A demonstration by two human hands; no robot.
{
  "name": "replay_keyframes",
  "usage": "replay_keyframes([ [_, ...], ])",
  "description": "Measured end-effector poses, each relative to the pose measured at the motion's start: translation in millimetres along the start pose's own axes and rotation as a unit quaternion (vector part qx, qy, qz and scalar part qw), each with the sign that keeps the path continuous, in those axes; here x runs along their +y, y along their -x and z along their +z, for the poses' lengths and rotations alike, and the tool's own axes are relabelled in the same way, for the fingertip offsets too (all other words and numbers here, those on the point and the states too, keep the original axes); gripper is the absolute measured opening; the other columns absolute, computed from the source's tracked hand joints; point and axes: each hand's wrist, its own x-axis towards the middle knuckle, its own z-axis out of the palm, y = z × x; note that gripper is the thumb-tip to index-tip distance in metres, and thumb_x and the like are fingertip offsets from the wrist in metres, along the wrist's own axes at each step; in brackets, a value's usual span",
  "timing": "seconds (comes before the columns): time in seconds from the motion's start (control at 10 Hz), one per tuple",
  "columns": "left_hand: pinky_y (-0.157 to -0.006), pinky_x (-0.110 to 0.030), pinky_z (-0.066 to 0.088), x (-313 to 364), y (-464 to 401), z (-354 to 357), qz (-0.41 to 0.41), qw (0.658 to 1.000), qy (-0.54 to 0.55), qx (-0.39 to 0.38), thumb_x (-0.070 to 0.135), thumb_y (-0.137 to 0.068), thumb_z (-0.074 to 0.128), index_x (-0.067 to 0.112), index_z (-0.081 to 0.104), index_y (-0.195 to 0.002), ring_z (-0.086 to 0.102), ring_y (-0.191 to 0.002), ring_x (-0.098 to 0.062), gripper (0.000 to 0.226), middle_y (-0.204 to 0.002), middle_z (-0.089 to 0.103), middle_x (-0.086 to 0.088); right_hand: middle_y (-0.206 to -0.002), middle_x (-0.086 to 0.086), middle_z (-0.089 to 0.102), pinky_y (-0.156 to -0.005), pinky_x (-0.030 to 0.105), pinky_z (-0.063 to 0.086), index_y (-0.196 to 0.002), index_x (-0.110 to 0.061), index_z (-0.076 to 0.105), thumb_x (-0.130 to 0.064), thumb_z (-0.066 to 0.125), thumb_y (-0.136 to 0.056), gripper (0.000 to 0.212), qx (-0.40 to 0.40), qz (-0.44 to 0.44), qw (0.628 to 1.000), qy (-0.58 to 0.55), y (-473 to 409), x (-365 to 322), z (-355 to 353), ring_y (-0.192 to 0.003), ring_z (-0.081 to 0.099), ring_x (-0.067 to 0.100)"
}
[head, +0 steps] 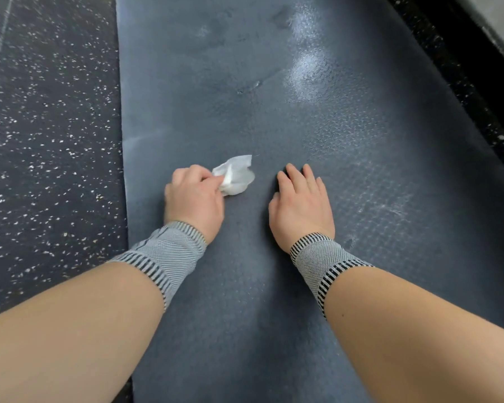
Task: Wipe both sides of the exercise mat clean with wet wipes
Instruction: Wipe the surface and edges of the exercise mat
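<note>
One exercise mat [274, 112] lies on the speckled floor [50, 141]. One crumpled white wet wipe [236, 175] is in view. Two hands show, a left hand [192, 199] and a right hand [301, 205], and there are two striped wristbands, one [166, 257] on the left wrist, one [323, 263] on the right.

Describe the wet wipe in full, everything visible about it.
The wet wipe is white, thin and crumpled into a loose wad rather than spread flat, with one corner sticking up and away from the person. It looks like soft, slightly translucent fabric. It lies on the dark grey exercise mat, near its left edge. The left hand pinches its near side with curled fingers.
</note>
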Motion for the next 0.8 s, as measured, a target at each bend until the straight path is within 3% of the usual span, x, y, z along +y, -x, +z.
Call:
replay_keyframes([
  [0.1,-0.085,-0.041,0.036,34,-6,10,0.038,0.998,0.014,-0.042,0.018,-0.089,0.059,0.023,0.066,-0.121,0.049,-0.106,-0.032,0.034,-0.112,0.058,-0.005,-0.151,0.002,0.031,-0.114,0.039,0.009,-0.140,-0.012,0.039,-0.028,0.032,-0.096,0.047,0.003,0.001,1.000,0.007,0,-1,-2,-0.142,0.016,0.028],
  [0.2,-0.084,-0.039,0.036,22,-7,9,0.011,0.997,-0.019,-0.075,0.018,-0.093,0.051,0.022,0.067,-0.117,0.050,-0.100,-0.030,0.029,-0.106,0.056,-0.006,-0.149,0.002,0.035,-0.115,0.040,0.013,-0.138,-0.012,0.042,-0.028,0.033,-0.095,0.046,0.001,-0.002,1.000,0.008,0,-1,-3,-0.142,0.018,0.028],
  [0.3,-0.083,-0.043,0.043,-29,2,-7,-0.099,0.994,-0.036,-0.035,0.015,-0.091,0.056,0.012,0.069,-0.106,0.051,-0.095,-0.035,0.020,-0.102,0.055,-0.011,-0.146,0.004,0.040,-0.114,0.042,0.016,-0.134,-0.011,0.046,-0.027,0.036,-0.094,0.045,0.016,0.002,1.000,0.002,1,-2,-3,-0.140,0.024,0.030],
  [0.4,-0.080,-0.045,0.043,-71,12,-24,-0.211,0.971,-0.113,-0.022,0.010,-0.088,0.058,0.007,0.065,-0.109,0.048,-0.096,-0.036,0.022,-0.109,0.050,-0.013,-0.146,0.004,0.041,-0.114,0.041,0.016,-0.135,-0.012,0.046,-0.028,0.037,-0.093,0.045,0.017,0.005,1.000,0.005,2,-2,-3,-0.140,0.024,0.030],
  [0.5,-0.083,-0.043,0.043,-59,6,-15,-0.241,0.965,-0.104,-0.030,0.008,-0.089,0.053,0.010,0.062,-0.115,0.050,-0.102,-0.036,0.028,-0.115,0.050,-0.015,-0.146,0.004,0.041,-0.114,0.042,0.016,-0.134,-0.012,0.047,-0.028,0.037,-0.094,0.045,0.018,0.008,1.000,0.002,1,-2,-3,-0.140,0.024,0.030],
  [0.7,-0.078,-0.035,0.040,-5,-2,10,-0.131,0.987,-0.079,-0.057,0.007,-0.090,0.050,0.013,0.059,-0.123,0.054,-0.104,-0.037,0.035,-0.120,0.055,-0.017,-0.147,0.003,0.039,-0.115,0.041,0.016,-0.136,-0.013,0.045,-0.029,0.034,-0.094,0.046,0.008,0.008,1.000,0.006,1,-1,-4,-0.141,0.022,0.028],
  [0.8,-0.077,-0.035,0.039,-29,-3,-4,-0.088,0.988,-0.109,-0.064,0.010,-0.092,0.050,0.014,0.057,-0.126,0.052,-0.102,-0.037,0.035,-0.120,0.052,-0.016,-0.147,0.003,0.038,-0.116,0.040,0.015,-0.137,-0.013,0.045,-0.029,0.034,-0.095,0.046,0.010,0.012,1.000,0.005,2,-1,-4,-0.141,0.022,0.028],
])
